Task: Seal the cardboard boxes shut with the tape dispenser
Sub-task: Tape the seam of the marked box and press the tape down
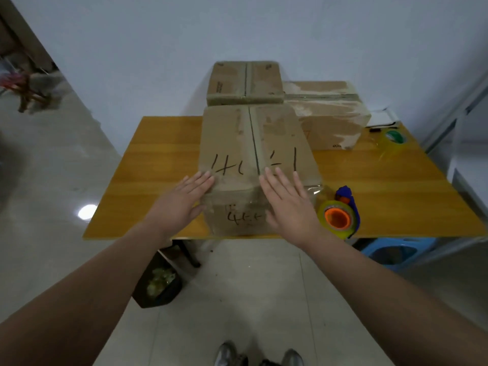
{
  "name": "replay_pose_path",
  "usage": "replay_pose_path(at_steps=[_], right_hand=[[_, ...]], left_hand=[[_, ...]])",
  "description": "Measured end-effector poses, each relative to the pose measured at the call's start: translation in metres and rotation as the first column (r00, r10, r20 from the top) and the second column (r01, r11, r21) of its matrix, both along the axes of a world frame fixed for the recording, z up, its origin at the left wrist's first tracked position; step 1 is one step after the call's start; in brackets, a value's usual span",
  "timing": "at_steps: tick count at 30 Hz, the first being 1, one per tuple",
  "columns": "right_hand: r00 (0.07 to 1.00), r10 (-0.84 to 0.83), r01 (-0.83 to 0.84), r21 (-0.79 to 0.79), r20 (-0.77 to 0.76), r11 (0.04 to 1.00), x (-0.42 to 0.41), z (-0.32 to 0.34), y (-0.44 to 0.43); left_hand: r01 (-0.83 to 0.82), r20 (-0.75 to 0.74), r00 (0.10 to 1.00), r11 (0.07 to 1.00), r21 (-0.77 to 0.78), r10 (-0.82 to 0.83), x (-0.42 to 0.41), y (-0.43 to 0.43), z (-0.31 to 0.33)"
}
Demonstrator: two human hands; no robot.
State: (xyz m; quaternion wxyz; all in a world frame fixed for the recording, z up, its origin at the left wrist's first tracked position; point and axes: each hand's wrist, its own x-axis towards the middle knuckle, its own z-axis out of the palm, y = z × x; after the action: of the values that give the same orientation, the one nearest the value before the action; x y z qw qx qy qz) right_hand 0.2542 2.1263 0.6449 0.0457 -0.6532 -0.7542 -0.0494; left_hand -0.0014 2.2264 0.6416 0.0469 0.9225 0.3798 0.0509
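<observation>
Fingers of left hand straight, pressed flat on near box top, near edge | right hand likewise flat, right of centre seam | tape dispenser unheld on table, just right of near box | second box, third box at far side

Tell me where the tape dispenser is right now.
Head view: the tape dispenser stands on the table near its front edge, right of the marked box, just beside the right hand.
</observation>
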Motion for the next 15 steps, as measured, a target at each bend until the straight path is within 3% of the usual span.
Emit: replay_pose_path(at_steps=[5,9,15], right_hand=[[0.999,0.021,-0.020,-0.033,0.041,0.999,-0.061,0.005,0.034],[1.000,0.007,-0.008,-0.098,-0.010,0.995,-0.068,-0.001,0.045],[1.000,0.015,-0.015,-0.059,-0.005,0.998,-0.066,-0.008,0.041]], left_hand=[[0.140,-0.028,0.990,0.990,0.015,-0.140,0.006,0.024,-0.003],[0.219,0.041,0.975,0.976,0.015,-0.220,0.001,0.033,-0.007],[0.271,-0.047,0.962,0.958,0.088,-0.268,-0.003,0.032,-0.010]])
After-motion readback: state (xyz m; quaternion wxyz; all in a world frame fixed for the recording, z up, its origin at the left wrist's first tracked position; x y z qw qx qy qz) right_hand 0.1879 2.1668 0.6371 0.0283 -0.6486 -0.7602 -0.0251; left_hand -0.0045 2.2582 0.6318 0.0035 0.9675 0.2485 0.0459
